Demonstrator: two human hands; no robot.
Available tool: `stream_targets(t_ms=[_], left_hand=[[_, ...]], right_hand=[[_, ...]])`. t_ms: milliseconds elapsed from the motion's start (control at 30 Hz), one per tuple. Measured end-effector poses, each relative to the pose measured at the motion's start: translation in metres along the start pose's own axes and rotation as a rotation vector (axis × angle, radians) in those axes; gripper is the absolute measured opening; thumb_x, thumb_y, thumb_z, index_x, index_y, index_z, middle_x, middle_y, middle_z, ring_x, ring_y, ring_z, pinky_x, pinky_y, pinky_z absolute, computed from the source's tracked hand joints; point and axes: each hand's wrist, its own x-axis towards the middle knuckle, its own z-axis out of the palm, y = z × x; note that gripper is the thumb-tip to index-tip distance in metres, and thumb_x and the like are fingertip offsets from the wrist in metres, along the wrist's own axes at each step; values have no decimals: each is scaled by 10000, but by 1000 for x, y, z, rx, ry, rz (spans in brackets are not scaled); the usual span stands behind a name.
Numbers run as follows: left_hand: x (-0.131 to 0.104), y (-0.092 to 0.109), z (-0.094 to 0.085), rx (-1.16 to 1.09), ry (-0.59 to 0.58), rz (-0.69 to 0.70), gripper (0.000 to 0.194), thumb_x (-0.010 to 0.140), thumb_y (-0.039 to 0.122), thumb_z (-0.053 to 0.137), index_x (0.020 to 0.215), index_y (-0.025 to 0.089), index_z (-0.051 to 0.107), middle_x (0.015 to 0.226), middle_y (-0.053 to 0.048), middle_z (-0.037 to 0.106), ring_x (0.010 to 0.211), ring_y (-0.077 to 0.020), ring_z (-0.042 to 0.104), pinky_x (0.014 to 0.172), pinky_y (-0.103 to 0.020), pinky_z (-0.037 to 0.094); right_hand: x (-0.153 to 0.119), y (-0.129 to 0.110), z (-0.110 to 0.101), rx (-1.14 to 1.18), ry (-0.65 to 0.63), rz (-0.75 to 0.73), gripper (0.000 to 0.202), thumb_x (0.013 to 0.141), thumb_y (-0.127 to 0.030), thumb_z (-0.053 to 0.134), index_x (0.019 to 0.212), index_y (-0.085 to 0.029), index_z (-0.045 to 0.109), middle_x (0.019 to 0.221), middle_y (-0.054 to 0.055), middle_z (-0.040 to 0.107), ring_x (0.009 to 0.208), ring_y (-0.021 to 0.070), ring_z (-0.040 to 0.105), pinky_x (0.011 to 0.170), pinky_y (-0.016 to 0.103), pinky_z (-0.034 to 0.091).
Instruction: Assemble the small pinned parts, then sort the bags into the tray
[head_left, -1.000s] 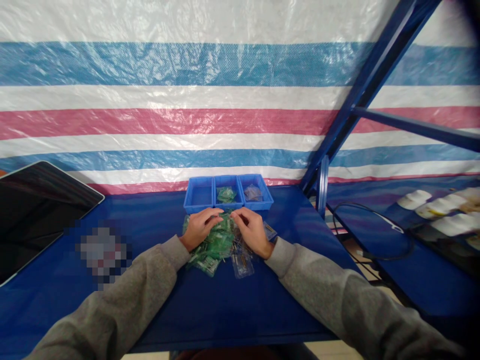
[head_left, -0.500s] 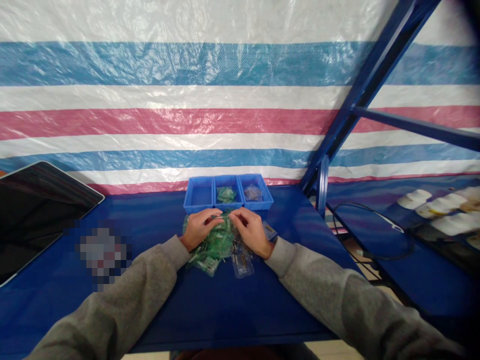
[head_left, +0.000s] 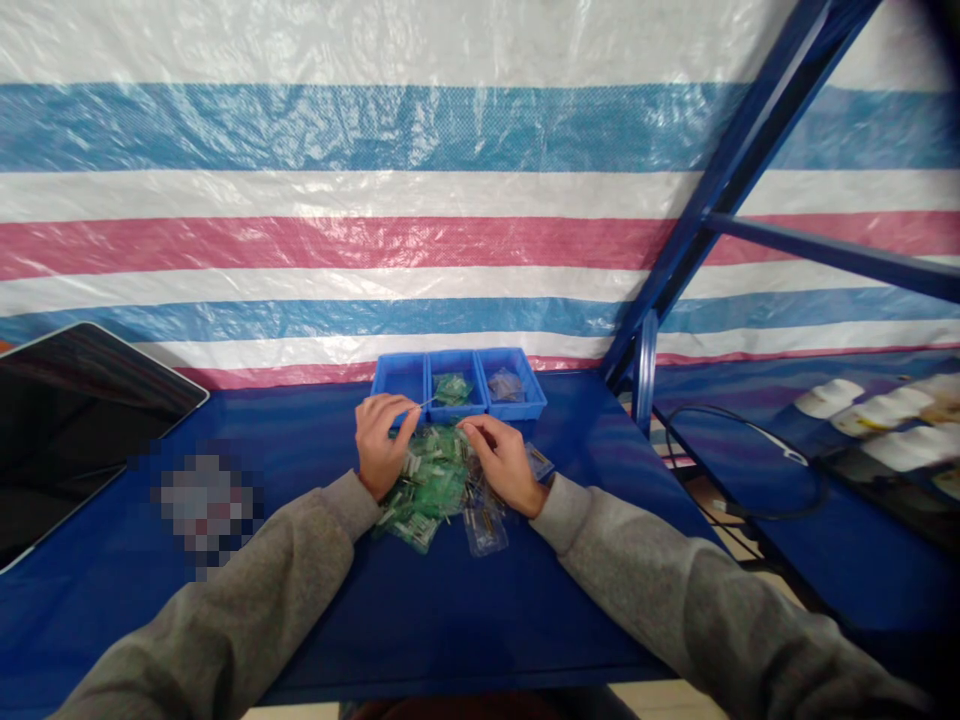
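A pile of small green packets point(head_left: 442, 485) lies on the blue table, with clear packets point(head_left: 486, 530) along its right side. My left hand point(head_left: 385, 440) is at the pile's upper left, thumb and finger pinched on a thin, light strip point(head_left: 427, 402) that points toward the bins. Over the pile's upper right, my right hand point(head_left: 501, 458) has its fingertips pressed together; what they hold, if anything, is too small to name. Behind the hands stand three joined blue bins: the left bin point(head_left: 401, 375), the middle bin with green packets point(head_left: 452, 389) and the right bin with clear packets point(head_left: 505, 385).
A dark screen point(head_left: 75, 420) lies at the left, near a blurred patch point(head_left: 206, 505). On the right are a blue metal frame point(head_left: 645, 370), a black cable point(head_left: 750, 515) and several white objects point(head_left: 885, 415). A striped sheet point(head_left: 337, 240) hangs behind the table.
My left hand has moved left and slightly up, away from my right hand, with the thin strip in its fingers. My right hand has barely moved.
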Motion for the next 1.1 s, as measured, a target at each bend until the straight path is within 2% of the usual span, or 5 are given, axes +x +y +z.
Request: stream_targets(t_ms=[133,533,800,967,1100], left_hand=[[7,-2,0,136,121,-101,107,818,295,602,856,202,639,1023,-59,598,1047,-232,518,968,-435,335],[2,-3,3,-50,-92,-37,152,862,273,530,963,191,609,1011,-67,599,1008,-201,547,937,-368,409],[1,-3,4,-142,-124,-84,155,877,268,505,949,173,603,922,-51,645,889,-174,601,847,-310,456],[3,2,1,-178,-150,-101,163,883,265,492,933,163,608,881,-43,638,827,-154,599,788,-270,469],[2,3,2,-183,-120,-92,154,879,253,498,897,154,614,866,-43,635,815,-148,595,777,-262,465]], right_hand=[[0,1,0,1,-2,4,276,917,-339,422,912,-185,652,858,36,666,758,157,596,698,261,454],[10,-5,-6,-197,-46,-72,145,833,-209,516,836,-197,661,730,18,599,617,137,523,622,257,412],[15,-18,-12,-395,-270,-172,142,755,-119,574,829,-210,653,819,17,605,626,131,529,616,254,398],[15,-37,-23,-349,-648,-493,212,756,-328,657,935,-219,624,947,42,601,796,171,566,688,264,422],[14,-44,-27,-514,-756,-632,336,728,-427,678,947,-188,591,948,72,585,815,195,546,656,282,408]])
